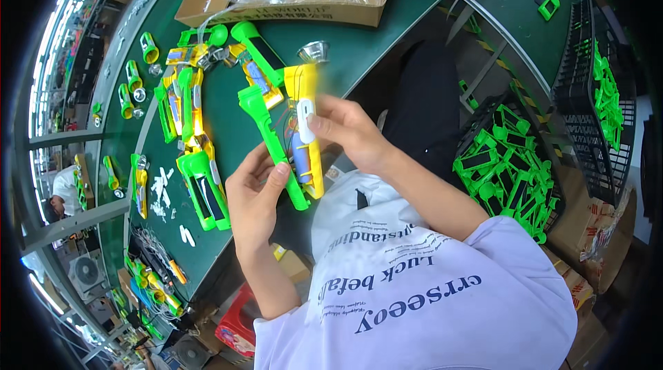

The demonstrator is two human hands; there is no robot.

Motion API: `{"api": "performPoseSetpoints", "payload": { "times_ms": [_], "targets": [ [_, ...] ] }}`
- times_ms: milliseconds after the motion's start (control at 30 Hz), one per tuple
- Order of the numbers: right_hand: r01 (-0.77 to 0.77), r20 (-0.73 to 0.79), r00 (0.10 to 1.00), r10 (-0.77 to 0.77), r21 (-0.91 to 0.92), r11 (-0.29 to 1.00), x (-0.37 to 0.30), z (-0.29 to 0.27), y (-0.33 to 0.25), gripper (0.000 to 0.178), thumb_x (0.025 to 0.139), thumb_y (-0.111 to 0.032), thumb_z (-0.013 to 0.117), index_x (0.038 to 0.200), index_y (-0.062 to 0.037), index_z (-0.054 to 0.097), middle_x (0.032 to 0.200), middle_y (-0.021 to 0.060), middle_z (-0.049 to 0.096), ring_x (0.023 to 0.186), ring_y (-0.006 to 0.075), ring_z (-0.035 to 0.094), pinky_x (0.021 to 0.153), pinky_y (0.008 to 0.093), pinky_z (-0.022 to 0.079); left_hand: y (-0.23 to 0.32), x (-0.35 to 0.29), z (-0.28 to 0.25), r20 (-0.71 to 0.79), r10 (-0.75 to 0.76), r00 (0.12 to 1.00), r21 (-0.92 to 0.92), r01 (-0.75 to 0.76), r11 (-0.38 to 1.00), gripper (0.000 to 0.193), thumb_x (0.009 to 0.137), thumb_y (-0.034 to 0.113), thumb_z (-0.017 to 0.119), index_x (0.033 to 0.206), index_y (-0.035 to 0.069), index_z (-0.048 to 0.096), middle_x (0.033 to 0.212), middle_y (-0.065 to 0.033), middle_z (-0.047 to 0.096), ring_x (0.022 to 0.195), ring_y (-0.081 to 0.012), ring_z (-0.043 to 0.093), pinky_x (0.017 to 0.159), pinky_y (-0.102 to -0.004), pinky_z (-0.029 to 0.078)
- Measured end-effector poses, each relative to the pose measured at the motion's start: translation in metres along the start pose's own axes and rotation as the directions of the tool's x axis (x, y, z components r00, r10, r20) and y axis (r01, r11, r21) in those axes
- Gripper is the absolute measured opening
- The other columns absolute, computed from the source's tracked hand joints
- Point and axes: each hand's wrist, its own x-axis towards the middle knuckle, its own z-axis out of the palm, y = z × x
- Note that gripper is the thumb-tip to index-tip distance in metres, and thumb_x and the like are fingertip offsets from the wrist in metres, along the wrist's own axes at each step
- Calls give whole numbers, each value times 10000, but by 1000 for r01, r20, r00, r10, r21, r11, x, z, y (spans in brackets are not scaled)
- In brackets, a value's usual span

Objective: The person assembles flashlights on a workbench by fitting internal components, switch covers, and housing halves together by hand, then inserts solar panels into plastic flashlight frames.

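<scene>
My left hand point(257, 190) is closed around the lower part of a green flashlight casing half point(257, 109), thumb along its edge. My right hand point(353, 134) grips a yellow flashlight casing half point(315, 166), its thumb on a white oblong part point(302, 121) in its side. Inside the yellow half lies a blue cylindrical battery point(301, 156), with thin wires running toward the green half. The two halves are side by side, slightly apart at the top. Blur softens the yellow half's upper end.
On the green table point(207, 259) lie several yellow-and-green flashlight pieces point(181, 104), white small parts point(160, 190) and a silver reflector cup point(314, 51). A cardboard box point(297, 14) with plastic bags stands at the back. To the right, a black crate point(561, 194) holds green casings point(507, 163).
</scene>
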Motion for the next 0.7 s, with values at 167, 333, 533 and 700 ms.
{"api": "performPoseSetpoints", "payload": {
  "times_ms": [167, 333, 533, 700],
  "targets": [
    [-12, 47, 999, 15, -72, 997, 3, 2, 0, 427, 951, -332, 594, 1208, 4, 540, 988, 48, 636, 844, 106, 639, 671, 244, 535, 8, 4, -8, 41, 67, 997, 80, -70, 994, 469, 883, 121, 686, 1268, -90, 522, 1074, -126, 648, 928, -142, 594, 830, -271, 485],
    [53, 43, 998, -49, -101, 994, 6, 5, 6, 457, 952, -357, 585, 1209, 18, 541, 997, 60, 638, 869, 124, 646, 656, 252, 555, 11, 7, -4, 52, 87, 995, 92, -92, 992, 455, 878, 90, 678, 1260, -98, 519, 1073, -140, 654, 926, -143, 603, 829, -274, 491],
    [48, 37, 998, -44, -102, 994, 5, 5, 5, 455, 952, -356, 585, 1209, 17, 547, 987, 54, 640, 871, 110, 639, 646, 244, 555, 10, 8, 4, 26, 28, 999, 58, -29, 998, 480, 836, 52, 719, 1239, -114, 517, 1021, -161, 671, 867, -134, 637, 783, -247, 508],
    [84, 39, 996, -81, -111, 990, 6, 4, 8, 445, 952, -353, 589, 1207, 9, 552, 972, 39, 641, 838, 91, 623, 638, 226, 529, 6, 9, 10, -33, 28, 999, 59, -26, 998, 497, 808, 58, 750, 1218, -119, 533, 1004, -161, 677, 838, -130, 643, 751, -233, 515]
  ]
}}
